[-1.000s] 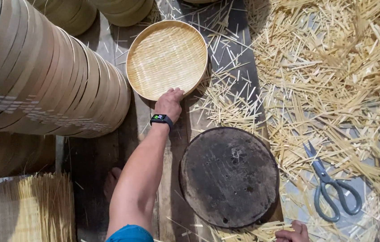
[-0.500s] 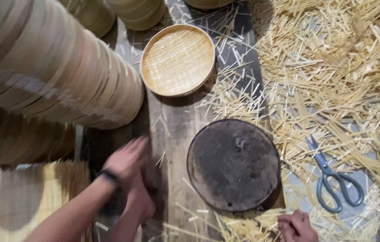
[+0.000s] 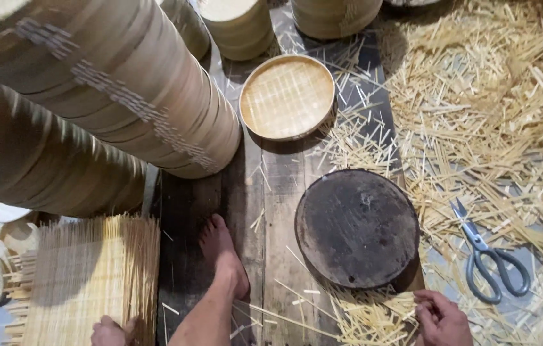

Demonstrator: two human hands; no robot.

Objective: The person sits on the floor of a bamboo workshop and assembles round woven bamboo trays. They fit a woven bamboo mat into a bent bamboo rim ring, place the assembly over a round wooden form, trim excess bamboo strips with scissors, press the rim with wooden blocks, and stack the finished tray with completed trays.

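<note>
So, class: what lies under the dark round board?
The dark round board rests on wooden planks, with bamboo slivers poking out at its lower edge beside the right hand. Anything beneath its middle is covered.

Bamboo-craft workshop — stacked steamer rings (image 3: 124, 109), strip offcuts (image 3: 495, 109)

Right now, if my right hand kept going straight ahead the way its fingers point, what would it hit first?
The right hand points up-left over loose bamboo sticks; just beyond them lies the dark round board, probably the first solid thing, though height is unclear.

Dark plank floor (image 3: 271, 211) — round black board (image 3: 356, 229), woven tray (image 3: 287, 96), scissors (image 3: 489, 256), scattered bamboo slivers (image 3: 495, 122).
</note>
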